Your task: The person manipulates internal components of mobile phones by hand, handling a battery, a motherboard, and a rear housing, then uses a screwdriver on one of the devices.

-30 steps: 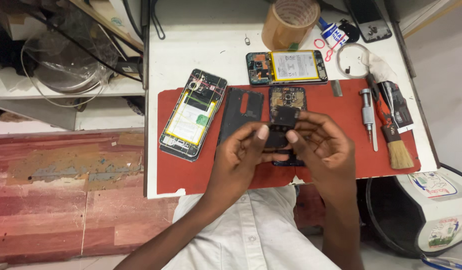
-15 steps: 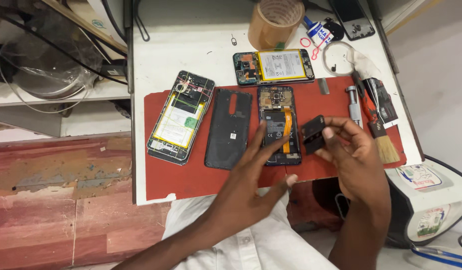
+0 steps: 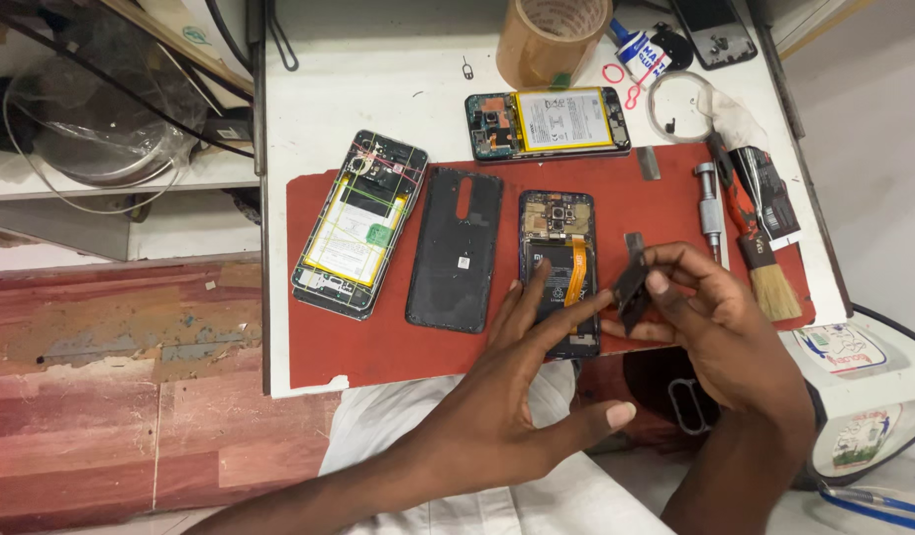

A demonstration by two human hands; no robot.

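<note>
Red rubber matting (image 3: 378,347) covers the near part of the white table (image 3: 378,79), and the things on it lie where they lay half a second ago; only the hands have shifted a little. At the left sits an opened phone with a pale battery (image 3: 359,224), then a dark back cover (image 3: 456,249) lying flat beside it. Next comes the opened phone with an orange ribbon cable (image 3: 558,243), upright on the mat. The left hand (image 3: 497,406) rests its spread fingers on this phone's lower half, much as before, thumb stretched out to the side over the person's lap; its fingers hide the phone's bottom edge. Just right of that phone, the right hand (image 3: 720,332) pinches a small dark part (image 3: 631,282) between thumb and fingertips, lifted a touch above the mat and slightly nearer the phone than earlier. What the part is cannot be made out. Farther right lie a small metal screwdriver (image 3: 711,203) and a brush (image 3: 760,248). Behind the mat a third opened phone (image 3: 549,123) lies crosswise, and a roll of tape (image 3: 554,40) is cut off by the top edge.
</note>
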